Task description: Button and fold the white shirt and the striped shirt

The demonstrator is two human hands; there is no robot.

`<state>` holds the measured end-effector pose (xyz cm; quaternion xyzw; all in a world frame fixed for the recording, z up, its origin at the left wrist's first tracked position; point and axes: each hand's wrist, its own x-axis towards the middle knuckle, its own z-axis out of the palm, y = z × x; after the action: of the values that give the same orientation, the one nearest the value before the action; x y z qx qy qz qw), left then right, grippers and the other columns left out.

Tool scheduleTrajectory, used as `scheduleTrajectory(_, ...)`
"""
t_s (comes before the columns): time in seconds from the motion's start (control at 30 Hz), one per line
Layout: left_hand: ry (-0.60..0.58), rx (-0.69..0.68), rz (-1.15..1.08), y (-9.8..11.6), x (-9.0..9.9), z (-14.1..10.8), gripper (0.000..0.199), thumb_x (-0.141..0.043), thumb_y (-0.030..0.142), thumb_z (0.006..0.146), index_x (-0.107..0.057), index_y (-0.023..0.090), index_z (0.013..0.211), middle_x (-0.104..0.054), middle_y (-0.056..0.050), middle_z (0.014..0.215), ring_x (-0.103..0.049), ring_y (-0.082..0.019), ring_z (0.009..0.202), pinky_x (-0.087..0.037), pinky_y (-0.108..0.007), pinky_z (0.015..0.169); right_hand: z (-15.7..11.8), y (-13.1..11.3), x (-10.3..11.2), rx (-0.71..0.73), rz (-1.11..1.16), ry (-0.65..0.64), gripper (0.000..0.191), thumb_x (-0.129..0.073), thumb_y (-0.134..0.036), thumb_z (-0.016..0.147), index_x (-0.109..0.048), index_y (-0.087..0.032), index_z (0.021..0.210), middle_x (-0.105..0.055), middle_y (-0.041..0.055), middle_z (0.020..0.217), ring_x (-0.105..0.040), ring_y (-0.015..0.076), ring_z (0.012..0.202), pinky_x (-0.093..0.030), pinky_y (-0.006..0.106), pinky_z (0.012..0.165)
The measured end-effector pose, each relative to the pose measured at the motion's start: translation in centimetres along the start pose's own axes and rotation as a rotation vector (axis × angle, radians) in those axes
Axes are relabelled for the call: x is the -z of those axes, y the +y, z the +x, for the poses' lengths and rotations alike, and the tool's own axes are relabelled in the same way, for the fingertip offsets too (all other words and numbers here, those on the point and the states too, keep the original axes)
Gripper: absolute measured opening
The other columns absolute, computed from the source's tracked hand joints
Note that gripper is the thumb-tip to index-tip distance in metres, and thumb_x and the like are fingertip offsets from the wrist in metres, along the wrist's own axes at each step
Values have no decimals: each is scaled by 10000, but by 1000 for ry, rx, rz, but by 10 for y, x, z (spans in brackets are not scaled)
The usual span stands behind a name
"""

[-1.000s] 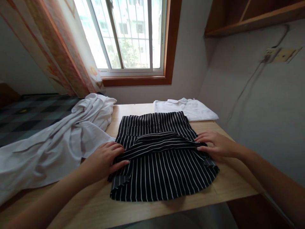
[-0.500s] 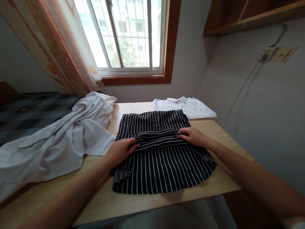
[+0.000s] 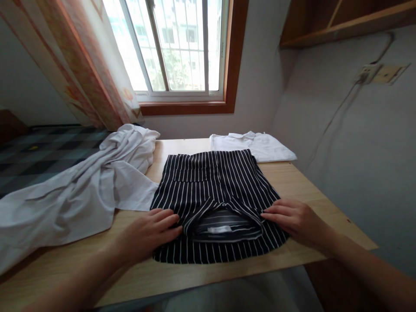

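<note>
A black shirt with white stripes (image 3: pixel 208 186) lies folded on the wooden table (image 3: pixel 130 277), its collar opening toward me with a white label (image 3: pixel 219 229) inside. At the left of the collar, my left hand (image 3: pixel 152 232) has its fingers closed on the striped cloth. My right hand (image 3: pixel 292 219) pinches the cloth at the collar's right side. Both thumbs are partly hidden.
A loose white garment (image 3: pixel 97 186) spreads over the table's left side and onto a checkered bed (image 3: pixel 58 149). Behind the striped shirt on the right is a folded white shirt (image 3: pixel 256 146). A window and curtain stand beyond.
Both hands have come nearer to me with the folded part of the striped shirt. The collar opening and label now show, as does the pocket area behind.
</note>
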<state>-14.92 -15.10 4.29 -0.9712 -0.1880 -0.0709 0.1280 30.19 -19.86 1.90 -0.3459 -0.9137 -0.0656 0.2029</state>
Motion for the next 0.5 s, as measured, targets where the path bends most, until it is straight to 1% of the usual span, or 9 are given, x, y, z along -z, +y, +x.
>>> scheduleTrajectory(0.07,31,38,-8,6,-3,-7,408,-507,36,818,-633,252,1140,-670,-59,1101,-601,-230,1014,-465,-359,904,-2,-4,-3,-62,22,3,338,-477,-162,961,-678,-254,1217,-747,71,1040,-672,205,952,-546,368,827)
scheduleTrajectory(0.17,46,128,-43,9,-6,-8,361,-471,59,863,-641,237,1127,-674,-60,1050,-597,-220,984,-460,-356,905,2,-8,-6,-117,40,18,304,-497,-189,960,-699,-249,1179,-744,80,994,-669,212,919,-549,369,798)
scheduleTrajectory(0.3,73,146,-119,7,-1,1,235,-455,168,957,-656,241,1054,-669,-30,933,-583,-177,857,-460,-305,822,7,-11,-3,-111,63,29,270,-504,-193,958,-731,-248,1094,-743,81,998,-665,216,926,-544,372,805)
scheduleTrajectory(0.43,181,228,-203,7,7,3,203,-465,172,960,-656,231,997,-671,-26,917,-588,-166,873,-457,-287,810,1,-6,6,-128,56,114,275,-504,-184,953,-731,-269,1084,-746,63,1003,-668,211,926,-547,374,819)
scheduleTrajectory(0.5,203,257,-225,11,11,1,184,-485,176,952,-659,232,969,-670,-21,891,-592,-163,859,-464,-285,799,-5,-3,11,-119,43,156,264,-516,-202,949,-729,-279,1087,-748,59,999,-670,218,933,-550,386,831)
